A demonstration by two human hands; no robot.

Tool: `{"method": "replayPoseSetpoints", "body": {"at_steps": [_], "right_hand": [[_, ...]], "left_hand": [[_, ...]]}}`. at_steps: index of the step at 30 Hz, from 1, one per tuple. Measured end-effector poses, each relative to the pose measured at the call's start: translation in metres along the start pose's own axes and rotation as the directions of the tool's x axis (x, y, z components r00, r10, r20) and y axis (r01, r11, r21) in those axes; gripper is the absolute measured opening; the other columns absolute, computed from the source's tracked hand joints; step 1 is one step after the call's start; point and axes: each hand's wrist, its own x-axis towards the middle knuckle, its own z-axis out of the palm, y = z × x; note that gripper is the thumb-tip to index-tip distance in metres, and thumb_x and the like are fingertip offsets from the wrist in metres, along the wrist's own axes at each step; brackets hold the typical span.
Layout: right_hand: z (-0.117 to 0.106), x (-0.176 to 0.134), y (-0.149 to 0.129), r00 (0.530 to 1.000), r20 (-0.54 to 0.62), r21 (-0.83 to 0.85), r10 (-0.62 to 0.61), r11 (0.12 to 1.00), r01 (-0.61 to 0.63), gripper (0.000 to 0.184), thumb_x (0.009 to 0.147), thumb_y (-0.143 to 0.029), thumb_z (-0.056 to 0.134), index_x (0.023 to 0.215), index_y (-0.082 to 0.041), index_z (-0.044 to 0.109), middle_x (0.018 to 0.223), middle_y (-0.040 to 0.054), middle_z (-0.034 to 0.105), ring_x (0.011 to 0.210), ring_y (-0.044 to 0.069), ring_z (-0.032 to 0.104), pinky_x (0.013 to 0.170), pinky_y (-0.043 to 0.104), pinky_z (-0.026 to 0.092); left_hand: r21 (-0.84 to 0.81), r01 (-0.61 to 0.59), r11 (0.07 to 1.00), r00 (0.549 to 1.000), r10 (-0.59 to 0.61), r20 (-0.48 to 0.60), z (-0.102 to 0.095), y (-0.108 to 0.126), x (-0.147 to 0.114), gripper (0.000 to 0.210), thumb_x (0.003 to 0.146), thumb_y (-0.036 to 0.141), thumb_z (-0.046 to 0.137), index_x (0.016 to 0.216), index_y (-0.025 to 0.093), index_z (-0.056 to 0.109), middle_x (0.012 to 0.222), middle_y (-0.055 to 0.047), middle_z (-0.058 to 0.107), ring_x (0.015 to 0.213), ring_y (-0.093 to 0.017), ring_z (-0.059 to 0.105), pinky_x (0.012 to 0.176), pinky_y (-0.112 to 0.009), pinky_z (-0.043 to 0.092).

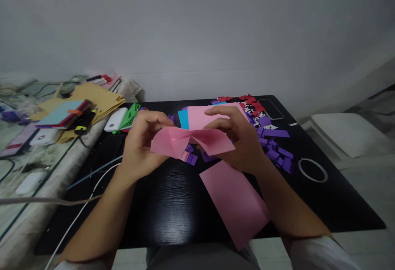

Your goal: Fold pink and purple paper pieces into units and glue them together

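Note:
A pink sheet of paper, creased and bent up along its middle, is held above the black table between both hands. My left hand pinches its left end, thumb below and fingers behind. On the other end, my right hand grips the sheet, with the index finger raised and bent. Below my right forearm lies a flat pink sheet near the table's front edge. Behind the hands, another pink sheet rests over a blue sheet. Small purple paper pieces show beneath the held paper.
Purple folded pieces and red scraps lie on the right, near a white ring. Green paper strips and a white device stand left. A white cable crosses the left side. A white stool stands beyond the right edge.

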Motion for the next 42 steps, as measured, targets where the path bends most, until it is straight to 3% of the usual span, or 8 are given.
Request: {"method": "replayPoseSetpoints", "body": {"at_steps": [3,14,18,23,27,32,37,42], "right_hand": [[0.001,0.000,-0.001,0.999,-0.021,-0.110,-0.045,0.993,0.042,0.028,0.084,-0.026,0.089,0.108,-0.026,0.074,0.098,0.0008,0.081,0.086,0.018,0.077,0.076,0.029,0.061],[0.003,0.001,-0.002,0.988,-0.152,-0.056,0.012,0.998,-0.021,0.005,0.088,-0.023,0.079,0.092,-0.026,0.078,0.093,0.0019,0.081,0.087,0.020,0.074,0.080,0.035,0.060],[0.002,0.009,0.006,0.914,-0.288,0.163,0.287,0.955,-0.248,0.017,0.085,-0.035,0.084,0.093,-0.023,0.074,0.091,0.0029,0.077,0.083,0.018,0.072,0.080,0.033,0.062],[0.002,0.013,0.006,0.801,0.223,0.503,0.555,0.638,-0.582,0.049,0.092,-0.067,0.069,0.080,-0.020,0.073,0.076,0.0039,0.073,0.070,0.017,0.069,0.065,0.029,0.059],[0.004,0.008,0.005,0.774,0.287,0.533,0.565,0.577,-0.619,0.038,0.081,-0.052,0.088,0.074,-0.018,0.071,0.069,-0.0018,0.068,0.060,0.012,0.061,0.058,0.024,0.052],[0.005,0.006,0.007,0.818,0.154,0.489,0.554,0.677,-0.551,0.029,0.079,-0.046,0.090,0.085,-0.020,0.078,0.080,0.0003,0.075,0.072,0.014,0.069,0.067,0.026,0.058],[0.008,0.007,0.007,0.857,0.035,0.399,0.514,0.779,-0.483,0.031,0.075,-0.047,0.092,0.083,-0.021,0.078,0.079,0.0005,0.076,0.074,0.016,0.070,0.069,0.028,0.059],[0.011,0.007,0.009,0.868,0.017,0.337,0.495,0.815,-0.471,0.036,0.075,-0.053,0.091,0.083,-0.021,0.078,0.081,0.0017,0.078,0.077,0.018,0.071,0.071,0.031,0.060]], "left_hand": [[-0.038,0.033,0.999,0.999,-0.032,0.030,0.001,0.001,-0.002,0.055,0.085,0.029,0.088,0.135,0.029,0.064,0.095,-0.003,0.075,0.076,-0.018,0.072,0.066,-0.032,0.059],[-0.080,0.003,0.997,0.999,0.001,0.048,0.001,0.009,0.008,0.012,0.091,0.037,0.083,0.098,0.028,0.079,0.093,-0.003,0.078,0.089,-0.023,0.073,0.080,-0.045,0.060],[0.149,-0.126,0.981,0.989,0.136,-0.058,0.001,0.006,0.011,0.020,0.086,0.050,0.086,0.088,0.032,0.078,0.095,-0.002,0.078,0.095,-0.025,0.072,0.089,-0.052,0.057],[0.283,-0.188,0.940,0.978,0.205,-0.029,-0.001,-0.001,0.003,0.010,0.095,0.046,0.076,0.095,0.037,0.081,0.113,-0.004,0.075,0.109,-0.027,0.066,0.099,-0.054,0.051],[0.324,-0.199,0.925,0.978,0.209,0.005,0.001,-0.005,0.001,0.008,0.096,0.034,0.076,0.100,0.039,0.082,0.124,-0.003,0.070,0.118,-0.027,0.063,0.105,-0.051,0.050],[0.014,0.130,0.991,0.973,-0.124,-0.194,0.005,-0.012,0.003,0.026,0.099,0.022,0.071,0.121,0.034,0.074,0.123,-0.004,0.073,0.113,-0.022,0.071,0.101,-0.043,0.059],[-0.291,0.450,0.844,0.893,-0.423,0.153,0.007,-0.013,0.002,0.030,0.099,0.043,0.070,0.121,0.023,0.072,0.105,-0.008,0.080,0.087,-0.019,0.077,0.073,-0.030,0.066],[-0.242,0.536,0.809,0.842,-0.492,0.219,0.011,-0.005,0.006,0.019,0.086,0.031,0.086,0.097,0.019,0.075,0.088,-0.005,0.080,0.070,-0.016,0.074,0.061,-0.026,0.063]]}}
